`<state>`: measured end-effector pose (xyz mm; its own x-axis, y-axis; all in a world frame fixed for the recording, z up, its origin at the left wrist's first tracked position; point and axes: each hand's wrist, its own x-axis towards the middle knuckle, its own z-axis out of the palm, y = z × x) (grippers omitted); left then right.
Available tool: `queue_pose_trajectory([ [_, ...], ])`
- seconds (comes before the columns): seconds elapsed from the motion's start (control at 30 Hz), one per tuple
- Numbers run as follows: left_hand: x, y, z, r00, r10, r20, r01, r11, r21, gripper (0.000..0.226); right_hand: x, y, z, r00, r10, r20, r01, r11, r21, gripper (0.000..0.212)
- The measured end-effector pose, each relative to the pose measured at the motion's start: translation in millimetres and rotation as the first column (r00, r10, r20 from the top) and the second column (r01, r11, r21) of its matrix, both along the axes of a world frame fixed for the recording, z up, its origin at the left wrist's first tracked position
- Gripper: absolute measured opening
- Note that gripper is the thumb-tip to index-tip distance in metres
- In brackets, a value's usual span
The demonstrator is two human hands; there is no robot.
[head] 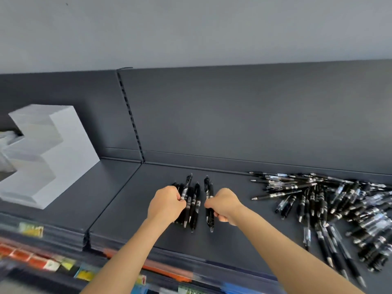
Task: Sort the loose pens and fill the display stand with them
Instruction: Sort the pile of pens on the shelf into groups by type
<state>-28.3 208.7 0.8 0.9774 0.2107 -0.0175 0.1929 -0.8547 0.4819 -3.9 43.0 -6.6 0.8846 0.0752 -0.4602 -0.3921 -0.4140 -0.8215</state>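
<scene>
Pen bundle: left hand curls round it, pens parallel, likely gathered as one sort.
Pen pair: right hand pinches it just beside, probably to join them.
Loose pile: right, on the shelf.
Display stand: left, well apart.

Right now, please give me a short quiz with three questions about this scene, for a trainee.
1. True or false: the stand is to the right of the pile.
2. What does the left hand grip? A) pens B) nothing C) a price tag
3. Which grips more pens: the left hand or the right hand?
Key: 1 false; 2 A; 3 left.
</scene>
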Motion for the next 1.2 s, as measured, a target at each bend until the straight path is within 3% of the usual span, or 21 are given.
queue_pose_trajectory([
  [0.43,12,28,-17,0.994,-0.013,-0.111,0.01,1.0,-0.027,0.023,14,51,-4,0.999,-0.01,0.033,0.012,0.998,-0.059,0.033],
  [0.77,12,-13,-8,0.989,-0.134,0.066,0.12,0.975,0.185,0.018,-3,23,-5,0.993,0.028,0.114,-0.016,0.994,-0.106,0.034],
  [0.9,8,-39,-5,0.975,-0.2,0.102,0.184,0.973,0.141,0.019,-21,-2,2,0.983,-0.005,0.184,0.025,0.994,-0.107,0.008],
  [0.97,5,-55,-4,0.962,-0.249,0.114,0.236,0.965,0.115,0.023,-32,-25,4,0.973,-0.031,0.229,0.062,0.99,-0.128,0.018],
  [1.2,-9,-134,-4,0.887,-0.447,0.111,0.447,0.894,0.025,0.02,-84,-137,8,0.92,-0.191,0.343,0.293,0.916,-0.274,0.013],
])
